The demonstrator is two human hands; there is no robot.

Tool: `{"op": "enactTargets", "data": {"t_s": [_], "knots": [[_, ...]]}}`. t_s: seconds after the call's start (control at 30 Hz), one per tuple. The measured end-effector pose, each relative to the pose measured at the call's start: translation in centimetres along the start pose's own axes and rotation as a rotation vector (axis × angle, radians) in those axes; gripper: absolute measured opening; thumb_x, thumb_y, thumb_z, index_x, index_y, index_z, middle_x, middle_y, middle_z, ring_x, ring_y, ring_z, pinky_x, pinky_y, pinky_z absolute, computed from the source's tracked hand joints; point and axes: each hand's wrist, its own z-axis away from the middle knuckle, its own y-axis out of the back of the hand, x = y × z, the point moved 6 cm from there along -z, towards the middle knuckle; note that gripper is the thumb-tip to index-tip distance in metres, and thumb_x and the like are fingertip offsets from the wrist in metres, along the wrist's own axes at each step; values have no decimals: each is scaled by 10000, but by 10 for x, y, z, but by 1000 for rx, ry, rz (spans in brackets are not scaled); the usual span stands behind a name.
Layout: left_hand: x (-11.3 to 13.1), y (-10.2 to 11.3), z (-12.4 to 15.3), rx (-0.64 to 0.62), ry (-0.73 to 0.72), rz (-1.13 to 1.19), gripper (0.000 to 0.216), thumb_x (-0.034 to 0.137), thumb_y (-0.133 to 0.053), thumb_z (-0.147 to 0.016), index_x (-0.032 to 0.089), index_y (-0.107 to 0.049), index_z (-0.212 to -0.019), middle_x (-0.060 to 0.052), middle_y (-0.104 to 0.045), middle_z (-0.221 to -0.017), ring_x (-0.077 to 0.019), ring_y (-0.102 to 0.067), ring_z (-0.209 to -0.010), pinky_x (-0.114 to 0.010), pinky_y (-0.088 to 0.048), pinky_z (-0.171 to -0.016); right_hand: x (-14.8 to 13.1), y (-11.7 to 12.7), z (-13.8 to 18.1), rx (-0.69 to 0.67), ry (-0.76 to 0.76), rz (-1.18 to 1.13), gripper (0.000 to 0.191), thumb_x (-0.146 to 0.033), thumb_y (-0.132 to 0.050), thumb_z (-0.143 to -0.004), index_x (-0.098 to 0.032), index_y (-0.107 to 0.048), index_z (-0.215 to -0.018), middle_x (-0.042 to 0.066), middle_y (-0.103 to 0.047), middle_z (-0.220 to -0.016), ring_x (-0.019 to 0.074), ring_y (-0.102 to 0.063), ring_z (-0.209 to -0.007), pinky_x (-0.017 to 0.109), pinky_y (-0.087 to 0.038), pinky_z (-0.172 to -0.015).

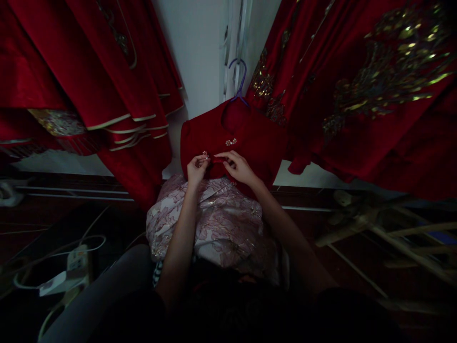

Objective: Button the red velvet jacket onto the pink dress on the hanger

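A small red velvet garment (264,138) hangs on a purple hanger (240,81) in front of me. It has pearl-like fastenings (231,142) on its front. My left hand (197,169) pinches a second pearl fastening (205,154) at the garment's front edge, fingers closed. My right hand (238,167) grips the red fabric just beside it, fingers curled round the cloth. Both hands meet at the garment's middle. A pink floral cloth (214,224) lies under my forearms.
Long red robes with gold trim (117,95) hang at the left, and red cloth with gold embroidery (385,81) at the right. A white power strip with cables (76,262) lies on the dark floor at the left. Pale wooden bars (392,238) stand at the right.
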Motion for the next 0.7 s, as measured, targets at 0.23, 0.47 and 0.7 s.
{"op": "enactTargets", "data": {"t_s": [0.23,0.47,0.7], "knots": [[9,-6,6,-29,-17,9,302,313,-694,-645,137,-665,-889,-56,-694,-830,-132,-647,-754,-278,-522,-760,19,-16,-21,18,-10,140,369,-137,-440,-860,-221,-584,-1189,52,-580,-971,160,-552,-854,292,-473,-825],[18,-8,9,-43,-94,13,304,295,-718,-656,137,-672,-912,-65,-708,-881,-130,-656,-788,-296,-523,-827,21,-18,-23,16,-42,230,354,-162,-464,-855,-241,-604,-1170,45,-590,-956,163,-560,-810,301,-473,-799],[18,-6,10,-25,-154,-85,305,321,-702,-698,134,-693,-940,-73,-716,-876,-143,-664,-778,-287,-537,-779,17,-21,-23,57,-93,285,332,-221,-509,-845,-245,-614,-1159,38,-594,-925,164,-561,-780,303,-479,-764]]}}
